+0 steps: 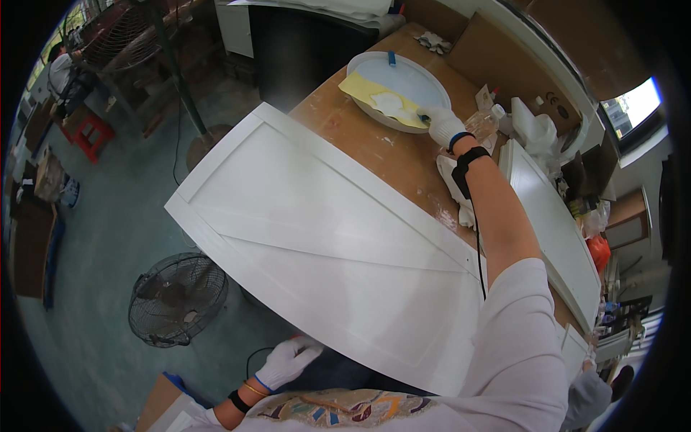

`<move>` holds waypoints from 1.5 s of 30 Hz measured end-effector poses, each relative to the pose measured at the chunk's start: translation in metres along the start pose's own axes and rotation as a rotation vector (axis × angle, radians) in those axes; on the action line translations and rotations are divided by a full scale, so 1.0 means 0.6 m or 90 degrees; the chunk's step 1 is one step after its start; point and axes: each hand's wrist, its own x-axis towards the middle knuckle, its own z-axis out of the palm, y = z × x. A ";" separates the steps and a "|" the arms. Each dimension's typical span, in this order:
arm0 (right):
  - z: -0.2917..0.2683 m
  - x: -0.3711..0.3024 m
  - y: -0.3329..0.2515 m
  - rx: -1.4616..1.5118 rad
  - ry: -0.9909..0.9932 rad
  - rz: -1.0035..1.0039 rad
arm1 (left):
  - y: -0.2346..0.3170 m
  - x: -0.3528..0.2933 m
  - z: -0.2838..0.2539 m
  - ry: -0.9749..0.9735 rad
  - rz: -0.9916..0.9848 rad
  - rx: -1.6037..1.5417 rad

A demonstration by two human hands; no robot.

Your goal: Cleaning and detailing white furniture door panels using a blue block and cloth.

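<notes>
My right hand [445, 128], in a white knit glove, reaches to the near right rim of a round white basin [432, 75]. Its fingers are closed at the corner of a yellow sheet [353, 88], round something small and dark that I cannot make out. White paste [391, 103] lies on the sheet, which rests across the basin. My left hand [289, 362], gloved too, is low beside the near edge of a white framed panel [324, 216]. Its fingers look loosely stretched, with nothing visible in them. The panel lies on the brown table [345, 133] and overhangs it on the left.
A black floor fan [178, 299] stands left of the panel, and a larger stand fan [122, 39] behind it. Right of my arm are a clear bottle [489, 119], a white cloth [453, 176] and another white panel [551, 223]. People are at far left and lower right.
</notes>
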 end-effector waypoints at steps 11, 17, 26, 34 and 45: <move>0.035 0.006 0.040 0.218 0.094 0.000 | -0.014 -0.003 0.003 0.025 0.024 -0.012; -0.015 -0.042 0.040 0.229 0.105 -0.013 | 0.024 -0.005 -0.014 0.012 0.065 -0.035; -0.159 -0.379 -0.083 0.520 -0.052 0.030 | 0.023 0.001 0.010 -0.141 0.139 -0.342; -0.150 -0.838 -0.163 0.547 -0.502 0.162 | 0.052 0.022 0.020 0.022 0.099 -0.323; 0.110 -1.064 -0.180 1.502 0.063 0.587 | 0.016 -0.033 0.058 -0.046 0.112 -0.379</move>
